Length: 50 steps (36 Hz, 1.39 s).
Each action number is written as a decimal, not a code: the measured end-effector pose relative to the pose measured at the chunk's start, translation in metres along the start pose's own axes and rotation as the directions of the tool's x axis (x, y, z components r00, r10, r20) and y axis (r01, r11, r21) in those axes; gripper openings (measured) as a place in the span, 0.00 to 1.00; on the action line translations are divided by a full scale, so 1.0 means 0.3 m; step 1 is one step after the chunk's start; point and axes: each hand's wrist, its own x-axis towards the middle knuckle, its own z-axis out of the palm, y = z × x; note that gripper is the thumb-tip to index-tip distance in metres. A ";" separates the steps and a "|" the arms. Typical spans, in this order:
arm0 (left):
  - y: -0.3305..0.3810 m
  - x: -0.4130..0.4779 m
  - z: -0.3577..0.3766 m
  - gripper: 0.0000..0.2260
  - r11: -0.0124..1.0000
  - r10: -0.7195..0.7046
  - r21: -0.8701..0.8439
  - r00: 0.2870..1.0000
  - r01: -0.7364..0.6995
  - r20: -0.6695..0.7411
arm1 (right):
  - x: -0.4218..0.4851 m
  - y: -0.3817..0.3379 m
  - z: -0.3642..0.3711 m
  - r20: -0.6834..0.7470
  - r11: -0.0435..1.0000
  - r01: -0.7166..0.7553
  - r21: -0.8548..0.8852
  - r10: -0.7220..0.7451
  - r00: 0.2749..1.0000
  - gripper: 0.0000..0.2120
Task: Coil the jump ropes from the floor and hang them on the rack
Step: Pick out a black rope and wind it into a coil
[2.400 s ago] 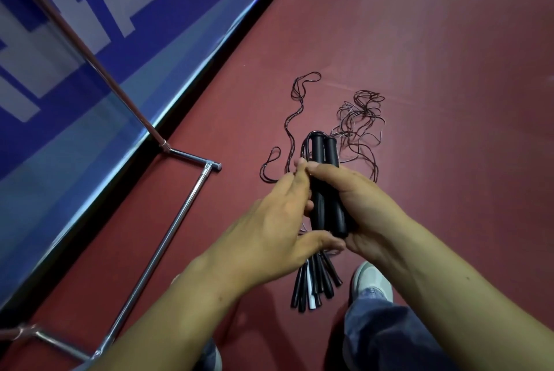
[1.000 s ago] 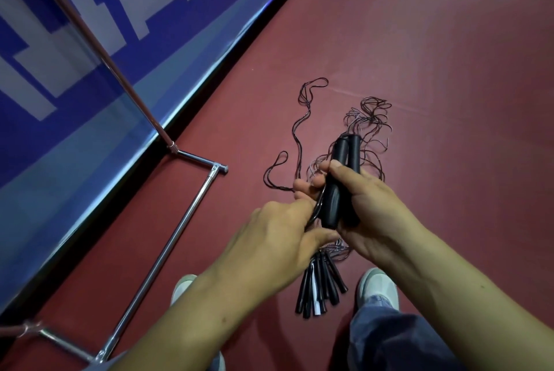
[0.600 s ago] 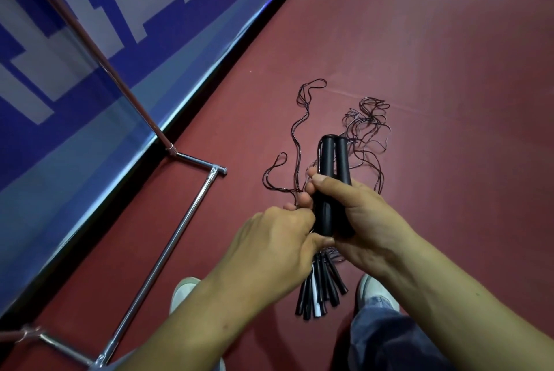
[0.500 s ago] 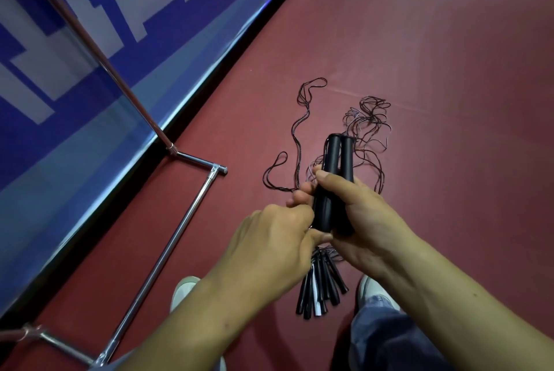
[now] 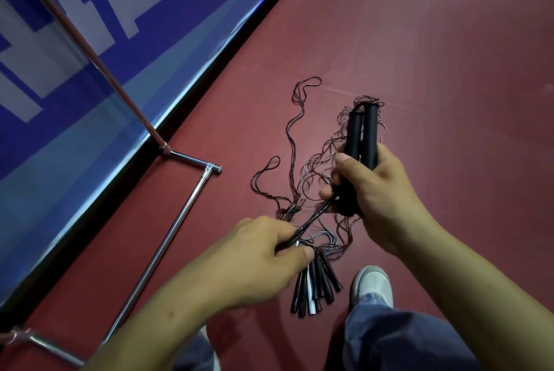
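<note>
1. Two bare hands: left hand and right hand.
2. Two matt black cylindrical handles, side by side in the right hand's grip.
3. One taut black cord, pinched in the left hand.
4. One bunch of slim tapered handles on the one dark red floor: one white, the rest black, roughly six; overlap prevents an exact count.
5. Thin dark loose cords, tangled: too snarled to count.
6. One chrome tubular metal rack.
7. One blue banner with white blocks.
8. One pale grey shoe plainly seen.
9. Two blue denim trouser legs.
</note>
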 end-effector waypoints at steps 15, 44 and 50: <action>-0.026 -0.016 -0.158 0.07 0.845 0.528 0.267 0.799 -0.462 -0.288 | -0.077 0.039 0.051 0.509 0.598 0.283 -0.750 0.249 0.824 0.27; -0.065 0.015 -0.045 0.22 0.925 0.061 -0.378 0.998 -0.048 0.020 | -0.114 -0.029 0.061 0.386 0.907 0.054 -0.418 0.123 0.914 0.25; -0.031 0.027 -0.028 0.18 0.975 0.102 -0.201 0.994 -0.096 0.022 | -0.073 0.008 0.025 0.199 0.807 0.041 -0.589 0.096 0.975 0.10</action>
